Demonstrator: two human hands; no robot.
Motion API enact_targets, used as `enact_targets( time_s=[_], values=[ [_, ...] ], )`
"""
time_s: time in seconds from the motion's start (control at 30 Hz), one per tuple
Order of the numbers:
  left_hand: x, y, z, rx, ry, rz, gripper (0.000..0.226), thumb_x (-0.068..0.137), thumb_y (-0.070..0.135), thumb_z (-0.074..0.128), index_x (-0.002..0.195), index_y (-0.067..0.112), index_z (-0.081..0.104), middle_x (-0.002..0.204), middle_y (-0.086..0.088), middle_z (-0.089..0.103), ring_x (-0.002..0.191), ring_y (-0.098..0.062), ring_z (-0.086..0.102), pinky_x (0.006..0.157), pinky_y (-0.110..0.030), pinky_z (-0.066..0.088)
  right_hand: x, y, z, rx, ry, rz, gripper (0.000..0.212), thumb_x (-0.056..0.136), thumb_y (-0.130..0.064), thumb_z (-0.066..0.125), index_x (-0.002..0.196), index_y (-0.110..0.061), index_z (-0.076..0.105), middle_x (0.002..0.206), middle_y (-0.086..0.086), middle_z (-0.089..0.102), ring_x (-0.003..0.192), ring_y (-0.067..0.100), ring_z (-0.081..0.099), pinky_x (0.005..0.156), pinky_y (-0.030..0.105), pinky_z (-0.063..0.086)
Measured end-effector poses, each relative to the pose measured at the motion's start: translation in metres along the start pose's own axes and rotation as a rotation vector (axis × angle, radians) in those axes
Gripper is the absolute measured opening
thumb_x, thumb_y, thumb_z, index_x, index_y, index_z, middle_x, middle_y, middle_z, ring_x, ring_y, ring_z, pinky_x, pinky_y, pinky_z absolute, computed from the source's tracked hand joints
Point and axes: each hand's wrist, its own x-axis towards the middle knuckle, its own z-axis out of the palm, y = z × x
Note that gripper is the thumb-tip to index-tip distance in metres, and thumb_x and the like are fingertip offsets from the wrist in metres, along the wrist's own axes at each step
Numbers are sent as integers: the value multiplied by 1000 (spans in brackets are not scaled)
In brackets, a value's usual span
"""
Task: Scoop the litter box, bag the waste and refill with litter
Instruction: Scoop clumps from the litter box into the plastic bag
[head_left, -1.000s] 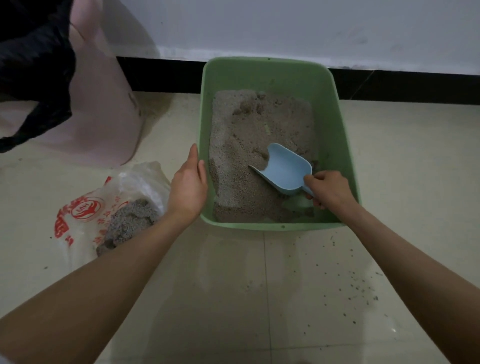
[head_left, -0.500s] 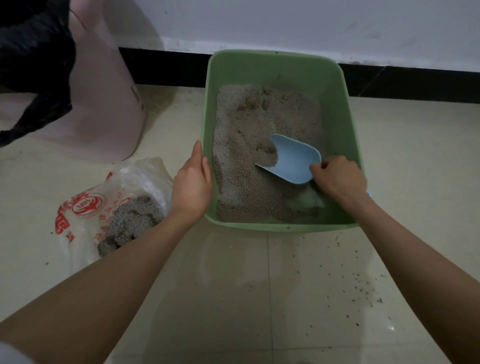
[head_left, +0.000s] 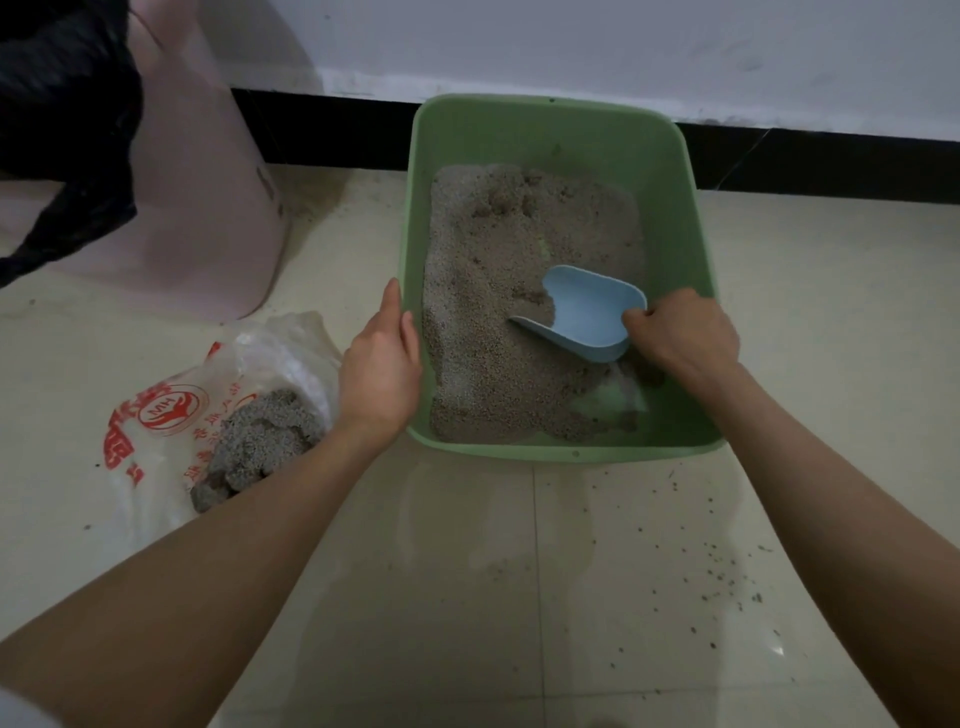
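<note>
Head view, looking down at the floor. Green litter box (head_left: 670, 171) against the wall, filled unevenly with grey-brown litter (head_left: 498, 322), bare green bottom showing at the near right corner. Right hand (head_left: 680, 332) curled tight round the handle of the blue scoop (head_left: 587, 317), handle itself hidden inside the fist; scoop tilted, its front lip dug into the litter near the middle of the box. Left hand (head_left: 382, 364) laid against the box's left wall, fingers straight and together, thumb hooked over the rim, bracing rather than gripping. White plastic bag (head_left: 171, 415) with red print just left of the box, mouth open, a grey clumped heap inside. Pink bin (head_left: 208, 208) with a black liner (head_left: 57, 130) farther left, near the wall. Loose grains scattered on the tiles at the lower right.

Handling, as judged: litter loose and granular, likely to spill off a tilted scoop, so best kept level on the way to the bag. Scoop rigid and light; best held at the handle, as now. Box stiff but prone to slide on smooth tile under the push, hence the bracing palm. Bag thin and limp, liable to collapse shut; mouth probably needs holding open.
</note>
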Motion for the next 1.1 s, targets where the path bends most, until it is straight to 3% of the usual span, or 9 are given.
enact_targets(
  time_s=[0.13, 0.3, 0.43, 0.8, 0.97, 1.1],
  values=[
    [0, -1, 1, 12, 4, 7, 46, 100, 22, 29, 144, 11, 27, 106, -24, 61, 89, -39, 59, 73, -42, 45, 1, 6, 17, 159, -60, 34, 31, 85, -27, 50, 81, 2, 60, 80, 18, 55, 73, 29, 52, 63, 29, 36],
    [1, -2, 3, 22, 16, 10, 45, 100, 21, 30, 143, 10, 29, 105, -24, 61, 87, -39, 58, 71, -43, 44, 0, 8, 30, 293, -172, 64, 28, 87, -22, 51, 79, 1, 64, 75, 14, 57, 72, 26, 54, 64, 33, 44],
    [0, -1, 2, 29, 16, 7, 45, 100, 20, 30, 143, 9, 29, 106, -25, 61, 89, -40, 58, 71, -43, 43, 1, 0, 34, 328, -251, 46, 36, 91, -19, 47, 56, -10, 42, 58, 5, 41, 55, 19, 39, 48, 26, 29],
    [0, -1, 2, 25, 14, -12, 45, 100, 21, 29, 143, 10, 30, 107, -24, 62, 88, -39, 59, 72, -44, 45, -7, -2, 38, 652, -188, 29, 40, 90, -12, 46, 56, -17, 27, 55, 3, 25, 52, 13, 21, 50, 28, 17],
    [0, -1, 0, 49, -30, -13, 45, 100, 20, 28, 144, 11, 29, 89, -23, 61, 68, -30, 50, 59, -35, 35, -13, 2, 32, 702, -163, -32, 26, 91, -9, 45, 66, -10, 37, 59, 3, 25, 54, 12, 22, 37, 17, 15],
    [2, -1, -4, 95, -91, -36, 46, 100, 22, 27, 145, 12, 24, 75, -15, 53, 63, -25, 45, 57, -35, 32, -17, 4, 22, 663, -140, -32, 32, 91, -10, 45, 61, -13, 33, 56, 3, 27, 52, 13, 23, 41, 20, 21]
  ],
)
